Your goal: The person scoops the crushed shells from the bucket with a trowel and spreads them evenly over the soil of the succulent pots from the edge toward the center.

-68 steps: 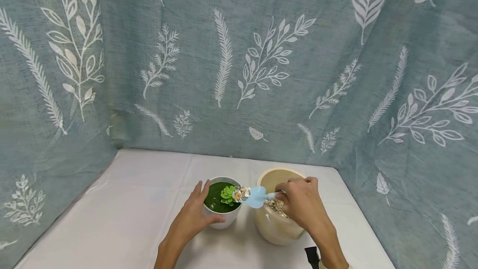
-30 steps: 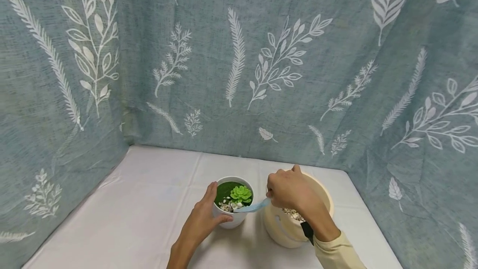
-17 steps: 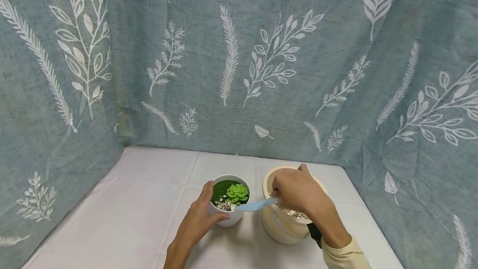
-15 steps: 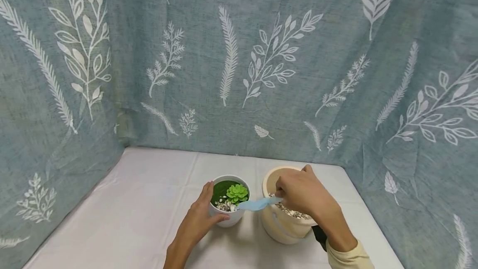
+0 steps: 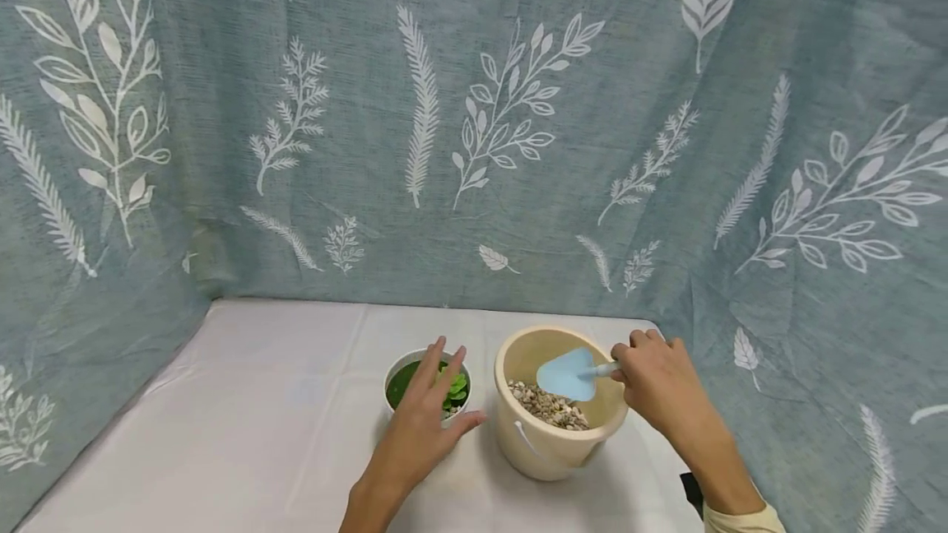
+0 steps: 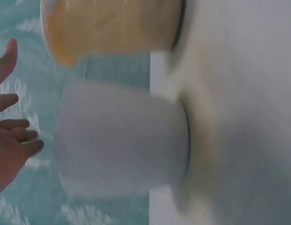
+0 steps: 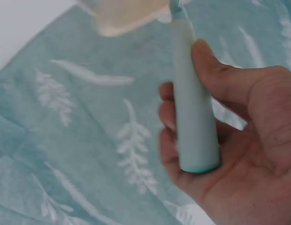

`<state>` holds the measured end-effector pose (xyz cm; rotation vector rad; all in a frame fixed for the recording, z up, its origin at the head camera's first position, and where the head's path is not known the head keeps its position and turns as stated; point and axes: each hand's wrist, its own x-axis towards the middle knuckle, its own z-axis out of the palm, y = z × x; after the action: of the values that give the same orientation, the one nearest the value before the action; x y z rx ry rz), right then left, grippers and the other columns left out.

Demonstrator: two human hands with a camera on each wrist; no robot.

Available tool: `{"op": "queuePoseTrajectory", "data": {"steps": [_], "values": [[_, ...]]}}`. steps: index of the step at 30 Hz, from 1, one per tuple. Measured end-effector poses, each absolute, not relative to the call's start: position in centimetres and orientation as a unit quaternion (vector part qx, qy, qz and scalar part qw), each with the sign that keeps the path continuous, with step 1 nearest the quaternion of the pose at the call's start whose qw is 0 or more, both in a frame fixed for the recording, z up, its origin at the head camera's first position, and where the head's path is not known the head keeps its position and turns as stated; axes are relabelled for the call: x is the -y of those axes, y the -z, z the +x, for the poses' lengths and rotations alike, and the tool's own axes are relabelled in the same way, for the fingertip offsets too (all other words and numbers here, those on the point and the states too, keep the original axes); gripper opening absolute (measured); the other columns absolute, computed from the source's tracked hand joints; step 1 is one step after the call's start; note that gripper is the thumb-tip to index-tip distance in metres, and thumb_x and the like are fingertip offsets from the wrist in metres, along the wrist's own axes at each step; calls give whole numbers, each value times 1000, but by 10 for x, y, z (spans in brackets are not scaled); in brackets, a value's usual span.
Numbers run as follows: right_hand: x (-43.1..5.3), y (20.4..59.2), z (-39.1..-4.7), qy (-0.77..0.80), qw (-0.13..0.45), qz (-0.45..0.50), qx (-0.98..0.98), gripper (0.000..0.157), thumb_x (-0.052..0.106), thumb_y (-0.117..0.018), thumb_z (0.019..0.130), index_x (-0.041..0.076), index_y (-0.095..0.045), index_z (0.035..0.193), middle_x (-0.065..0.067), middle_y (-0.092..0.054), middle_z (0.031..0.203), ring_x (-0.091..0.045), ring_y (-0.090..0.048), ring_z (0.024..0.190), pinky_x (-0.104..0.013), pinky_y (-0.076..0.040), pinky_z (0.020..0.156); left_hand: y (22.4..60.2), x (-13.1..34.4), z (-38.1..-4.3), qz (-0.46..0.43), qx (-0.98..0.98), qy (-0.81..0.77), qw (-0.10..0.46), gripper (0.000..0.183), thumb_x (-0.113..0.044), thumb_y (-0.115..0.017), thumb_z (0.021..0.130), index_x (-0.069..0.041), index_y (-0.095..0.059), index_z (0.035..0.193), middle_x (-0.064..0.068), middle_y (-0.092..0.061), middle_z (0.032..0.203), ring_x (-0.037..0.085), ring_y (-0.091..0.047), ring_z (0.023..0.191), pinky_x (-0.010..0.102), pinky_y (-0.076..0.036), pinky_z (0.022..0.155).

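My right hand (image 5: 662, 389) grips the handle of a light blue hand trowel (image 5: 569, 374). In the right wrist view the fingers and thumb curl round its pale handle (image 7: 195, 108). The bare blade is over the mouth of a cream bucket (image 5: 536, 447) that holds pebbles (image 5: 546, 406). My left hand (image 5: 418, 430), fingers spread, is in front of a white pot (image 6: 122, 140) and partly covers it. In the left wrist view that hand is apart from the pot. Inside the pot are a green succulent (image 5: 457, 387) and dark green moss (image 5: 400, 383).
A white cloth (image 5: 252, 418) covers the table. Teal curtains (image 5: 355, 146) with white leaf prints stand behind and along both sides. The pot is left of the bucket, with a small gap between them. A dark strap (image 5: 692, 490) shows near my right wrist.
The trowel, earlier loaded with pebbles and tipped at the pot's rim, has moved right over the bucket, its blade bare. Pebbles went into the pot. My left hand has come off the pot's side.
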<state>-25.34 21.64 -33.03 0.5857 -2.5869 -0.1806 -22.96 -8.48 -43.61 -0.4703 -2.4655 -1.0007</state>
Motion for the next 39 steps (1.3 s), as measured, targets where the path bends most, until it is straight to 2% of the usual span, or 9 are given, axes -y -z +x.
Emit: {"op": "queuePoseTrajectory", "data": {"steps": [5, 10, 13, 17, 23, 28, 30, 34, 39], "values": [[-216, 356, -268, 128, 297, 227, 919, 27, 5, -90, 71, 11, -64, 69, -7, -56, 73, -25, -51, 72, -41, -44, 66, 438, 50, -227, -214, 882, 346, 237, 79, -43, -81, 89, -2, -54, 151, 24, -42, 164, 41, -52, 145, 48, -55, 110], [-206, 378, -280, 185, 329, 234, 896, 39, -6, -86, 70, 12, -54, 58, -10, -54, 70, -26, -46, 69, -41, -45, 70, 449, 26, -223, -223, 894, 327, 209, 75, -45, -74, 95, 4, -54, 149, 28, -40, 164, 41, -48, 148, 47, -52, 113], [-198, 387, -286, 204, 332, 231, 892, 36, -5, -86, 75, 11, -59, 57, -10, -55, 68, -24, -45, 66, -37, -43, 67, 452, 22, -223, -221, 894, 324, 216, 74, -39, -77, 95, 5, -54, 149, 29, -40, 163, 42, -46, 149, 48, -51, 114], [-192, 392, -291, 206, 320, 212, 900, 31, -1, -86, 76, 9, -63, 58, -10, -58, 63, -25, -48, 64, -37, -39, 63, 449, 21, -224, -222, 893, 331, 209, 75, -41, -76, 94, 5, -53, 149, 27, -39, 165, 40, -46, 150, 47, -52, 113], [-186, 396, -296, 160, 234, 218, 934, 47, 4, -90, 63, 18, -46, 54, -1, -52, 55, -22, -46, 55, -39, -34, 66, 445, 21, -225, -212, 897, 349, 170, 73, -48, -63, 102, 3, -49, 153, 25, -33, 169, 39, -43, 152, 49, -50, 115], [-189, 402, -295, 79, 197, 225, 951, 48, 1, -84, 65, 20, -42, 54, 4, -43, 53, -16, -37, 50, -42, -31, 69, 447, 20, -225, -209, 895, 354, 171, 71, -46, -63, 103, 1, -49, 154, 24, -34, 168, 39, -44, 152, 49, -49, 115], [-191, 402, -295, 43, 189, 217, 957, 48, 3, -86, 67, 20, -44, 51, 6, -44, 51, -15, -38, 50, -44, -32, 72, 447, 19, -225, -209, 895, 355, 171, 71, -46, -63, 103, 0, -49, 154, 24, -34, 168, 39, -44, 151, 49, -49, 115], [-195, 401, -295, -20, 176, 192, 965, 39, 10, -90, 72, 19, -59, 50, 8, -55, 50, -14, -45, 51, -46, -30, 74, 447, 18, -226, -209, 894, 358, 169, 71, -46, -64, 102, -2, -49, 155, 24, -35, 168, 39, -45, 150, 50, -50, 114], [-196, 399, -293, -49, 186, 179, 965, 25, 13, -91, 73, 18, -72, 58, 3, -67, 58, -16, -52, 55, -45, -29, 73, 447, 18, -227, -205, 893, 361, 174, 71, -45, -66, 101, -2, -50, 155, 25, -36, 167, 40, -47, 149, 50, -51, 113]]}}
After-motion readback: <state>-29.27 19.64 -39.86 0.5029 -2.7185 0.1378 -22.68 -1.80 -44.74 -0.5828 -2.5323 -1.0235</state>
